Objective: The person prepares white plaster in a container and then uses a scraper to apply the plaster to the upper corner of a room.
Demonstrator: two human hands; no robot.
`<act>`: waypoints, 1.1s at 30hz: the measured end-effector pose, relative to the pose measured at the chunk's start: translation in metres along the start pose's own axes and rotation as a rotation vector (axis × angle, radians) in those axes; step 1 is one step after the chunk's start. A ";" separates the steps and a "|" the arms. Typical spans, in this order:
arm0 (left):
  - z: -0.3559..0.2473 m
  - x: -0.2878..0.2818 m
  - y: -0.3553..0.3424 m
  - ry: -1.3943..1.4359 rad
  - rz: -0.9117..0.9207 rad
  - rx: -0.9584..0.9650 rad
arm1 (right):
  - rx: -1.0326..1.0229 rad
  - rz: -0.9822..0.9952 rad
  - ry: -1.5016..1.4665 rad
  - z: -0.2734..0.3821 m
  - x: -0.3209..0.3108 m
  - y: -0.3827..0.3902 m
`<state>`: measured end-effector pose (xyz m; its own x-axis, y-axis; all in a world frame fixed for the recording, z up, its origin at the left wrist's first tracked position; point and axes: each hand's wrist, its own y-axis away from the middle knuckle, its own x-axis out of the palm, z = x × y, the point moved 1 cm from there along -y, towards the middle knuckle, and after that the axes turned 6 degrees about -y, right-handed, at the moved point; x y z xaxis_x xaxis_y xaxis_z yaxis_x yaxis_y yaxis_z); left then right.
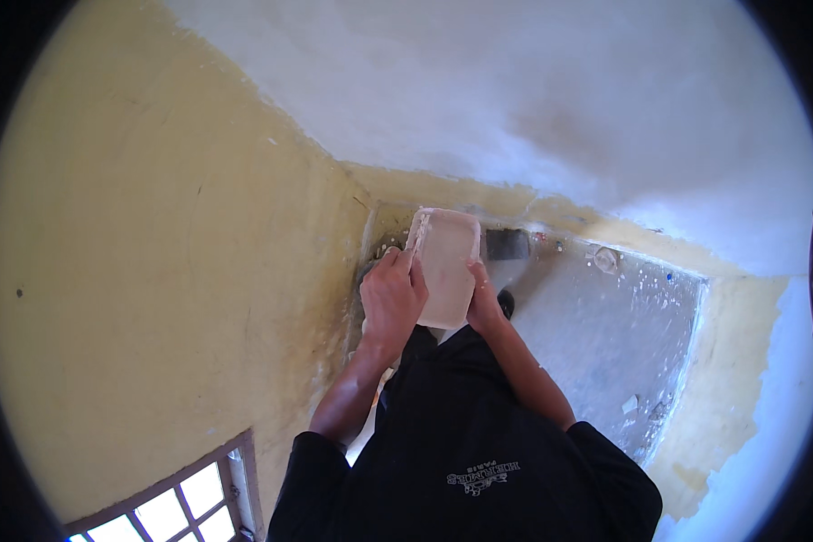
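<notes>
A pale pinkish rectangular tray (448,271), shallow with a whitish rim, is held out in front of my body above the floor. My left hand (391,296) is closed at its left edge, the knuckles facing up; whether it also grips a small tool there is hidden. Along the lower right edge, my right hand (483,296) grips the tray with the thumb on the rim and the other fingers out of sight beneath. White residue clings to the tray's upper left rim.
A yellow wall (172,235) rises on the left, with a barred window (167,510) low in it. The far wall (560,99) is coated white above a yellow strip. On the white-spattered grey floor (587,334) lie a dark block (508,244) and a pale crumpled lump (605,260).
</notes>
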<state>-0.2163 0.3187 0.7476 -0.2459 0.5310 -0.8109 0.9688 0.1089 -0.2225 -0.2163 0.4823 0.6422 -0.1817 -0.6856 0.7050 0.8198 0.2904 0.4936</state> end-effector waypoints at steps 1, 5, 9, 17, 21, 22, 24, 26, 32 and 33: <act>-0.003 -0.003 -0.001 0.000 0.003 0.003 | 0.004 -0.003 0.010 0.000 0.001 0.000; -0.005 0.003 -0.001 -0.084 0.053 -0.004 | -0.020 -0.035 0.001 0.001 0.005 0.003; 0.000 0.019 -0.003 -0.105 0.077 -0.046 | -0.060 0.016 0.040 0.001 0.005 0.004; -0.003 0.024 -0.009 0.085 0.063 0.063 | -0.050 0.011 0.063 0.005 -0.001 0.002; -0.007 0.025 -0.009 0.218 0.110 0.062 | -0.014 -0.009 0.034 0.000 -0.006 -0.001; -0.007 0.025 -0.008 0.220 0.108 0.062 | -0.010 0.023 0.012 0.001 -0.004 -0.001; -0.006 0.026 -0.006 0.271 0.120 0.064 | -0.022 0.010 0.028 0.003 0.000 -0.002; -0.002 0.026 -0.002 0.291 0.120 0.056 | -0.029 -0.003 0.043 0.008 0.007 0.000; 0.001 0.004 0.002 0.395 0.094 -0.082 | -0.011 -0.069 0.077 0.011 0.009 -0.001; -0.001 0.000 0.001 0.414 0.078 -0.100 | -0.015 -0.065 0.073 0.010 0.005 -0.003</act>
<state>-0.2151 0.3198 0.7478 -0.1591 0.8307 -0.5335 0.9871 0.1255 -0.0990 -0.2248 0.4843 0.6494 -0.1955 -0.7498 0.6321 0.8156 0.2336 0.5293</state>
